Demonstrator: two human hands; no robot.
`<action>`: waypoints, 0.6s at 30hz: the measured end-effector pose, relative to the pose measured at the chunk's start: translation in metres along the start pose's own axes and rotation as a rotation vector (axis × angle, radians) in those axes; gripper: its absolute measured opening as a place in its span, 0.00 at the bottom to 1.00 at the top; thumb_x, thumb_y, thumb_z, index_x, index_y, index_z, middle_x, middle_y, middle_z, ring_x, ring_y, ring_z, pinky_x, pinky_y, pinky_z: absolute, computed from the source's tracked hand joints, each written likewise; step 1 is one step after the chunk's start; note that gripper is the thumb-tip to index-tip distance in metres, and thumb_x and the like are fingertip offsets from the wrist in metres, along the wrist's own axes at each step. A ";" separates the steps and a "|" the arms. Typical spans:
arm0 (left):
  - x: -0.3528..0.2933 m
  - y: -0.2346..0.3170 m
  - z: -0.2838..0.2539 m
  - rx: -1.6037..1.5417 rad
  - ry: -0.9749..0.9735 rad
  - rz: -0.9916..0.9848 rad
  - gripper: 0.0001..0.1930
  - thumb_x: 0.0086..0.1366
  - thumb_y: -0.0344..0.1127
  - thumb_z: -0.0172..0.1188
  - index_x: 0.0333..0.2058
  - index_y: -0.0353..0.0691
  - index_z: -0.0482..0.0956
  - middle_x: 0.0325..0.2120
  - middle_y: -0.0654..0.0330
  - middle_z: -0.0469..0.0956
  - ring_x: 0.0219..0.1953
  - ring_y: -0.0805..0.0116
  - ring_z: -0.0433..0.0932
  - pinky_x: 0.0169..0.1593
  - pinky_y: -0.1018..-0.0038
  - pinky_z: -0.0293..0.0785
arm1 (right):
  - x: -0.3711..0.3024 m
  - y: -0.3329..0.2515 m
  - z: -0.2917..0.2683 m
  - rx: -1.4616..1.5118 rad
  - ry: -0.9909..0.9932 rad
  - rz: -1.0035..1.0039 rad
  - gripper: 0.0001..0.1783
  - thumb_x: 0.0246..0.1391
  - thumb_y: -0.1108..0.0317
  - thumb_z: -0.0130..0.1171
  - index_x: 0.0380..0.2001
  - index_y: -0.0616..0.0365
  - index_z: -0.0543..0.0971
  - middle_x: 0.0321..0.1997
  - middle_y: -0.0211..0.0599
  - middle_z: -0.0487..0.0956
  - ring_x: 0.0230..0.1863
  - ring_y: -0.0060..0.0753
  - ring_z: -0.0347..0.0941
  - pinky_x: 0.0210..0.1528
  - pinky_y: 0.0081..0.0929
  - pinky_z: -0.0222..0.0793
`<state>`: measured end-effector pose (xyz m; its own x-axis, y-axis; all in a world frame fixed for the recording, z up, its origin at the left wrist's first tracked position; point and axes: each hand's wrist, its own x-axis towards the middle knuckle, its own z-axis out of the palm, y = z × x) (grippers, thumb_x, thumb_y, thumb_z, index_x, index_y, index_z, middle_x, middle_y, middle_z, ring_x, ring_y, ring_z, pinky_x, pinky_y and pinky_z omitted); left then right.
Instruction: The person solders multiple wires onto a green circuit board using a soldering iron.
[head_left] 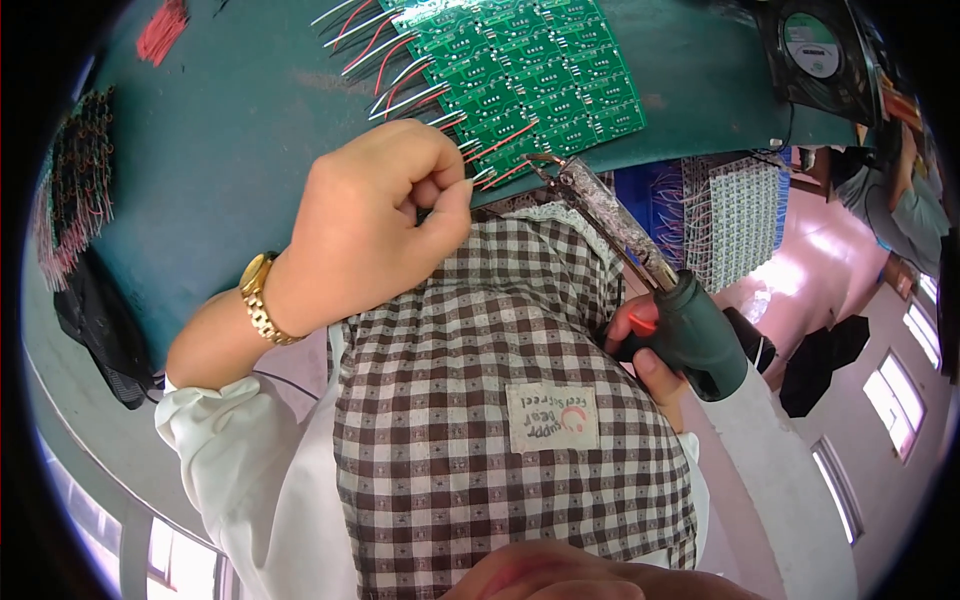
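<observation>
A panel of green circuit boards [540, 85] lies at the front edge of the table, with red and white wires sticking out along its left side. My left hand [385, 205] is at the panel's near left corner, thumb and forefinger pinched on a thin wire [482, 175]; part of that wire is hidden by the fingers. In my right hand [655, 375] is a dark green soldering gun [700, 335] with a red trigger. Its bent tip [540, 160] points left, just off the panel's near edge, close to the wires.
Red wires [161, 30] lie bundled at the far left of the green table [220, 160]. Wired boards [75, 190] are piled along the left edge, above a black bag [95, 320]. A black fan [815, 45] stands far right. More wired boards [740, 220] sit beside a blue bin [635, 200].
</observation>
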<state>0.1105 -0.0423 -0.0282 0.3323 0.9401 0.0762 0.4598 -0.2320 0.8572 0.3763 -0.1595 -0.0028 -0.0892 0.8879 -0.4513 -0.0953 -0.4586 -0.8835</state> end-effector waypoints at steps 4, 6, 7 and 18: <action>0.003 0.000 -0.015 0.008 -0.068 -0.165 0.03 0.51 0.25 0.60 0.23 0.36 0.74 0.18 0.61 0.71 0.17 0.75 0.67 0.20 0.78 0.64 | -0.002 0.002 -0.002 -0.055 -0.024 0.039 0.30 0.45 0.51 0.65 0.43 0.62 0.70 0.30 0.41 0.73 0.29 0.32 0.70 0.33 0.26 0.67; 0.002 -0.001 -0.013 0.038 -0.046 -0.172 0.02 0.52 0.25 0.60 0.26 0.36 0.76 0.18 0.61 0.70 0.17 0.73 0.67 0.21 0.77 0.64 | 0.000 0.003 -0.004 -0.042 -0.066 0.007 0.26 0.48 0.53 0.62 0.43 0.62 0.71 0.32 0.38 0.73 0.31 0.29 0.69 0.35 0.26 0.67; 0.001 -0.001 -0.012 0.044 -0.044 -0.174 0.02 0.52 0.25 0.60 0.26 0.36 0.76 0.18 0.61 0.70 0.17 0.73 0.67 0.21 0.77 0.64 | 0.001 0.003 -0.005 -0.034 -0.104 -0.024 0.22 0.52 0.55 0.59 0.43 0.61 0.72 0.35 0.35 0.72 0.33 0.26 0.68 0.37 0.25 0.66; 0.000 -0.002 -0.001 0.459 0.045 0.267 0.06 0.49 0.26 0.65 0.26 0.37 0.76 0.17 0.60 0.71 0.17 0.69 0.71 0.21 0.75 0.66 | 0.007 0.005 -0.004 0.009 -0.172 -0.092 0.22 0.53 0.59 0.57 0.48 0.61 0.69 0.38 0.37 0.71 0.35 0.27 0.67 0.39 0.26 0.66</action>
<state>0.1085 -0.0411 -0.0292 0.4560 0.8409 0.2916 0.6802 -0.5405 0.4951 0.3793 -0.1555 -0.0112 -0.2476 0.9073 -0.3399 -0.1194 -0.3768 -0.9186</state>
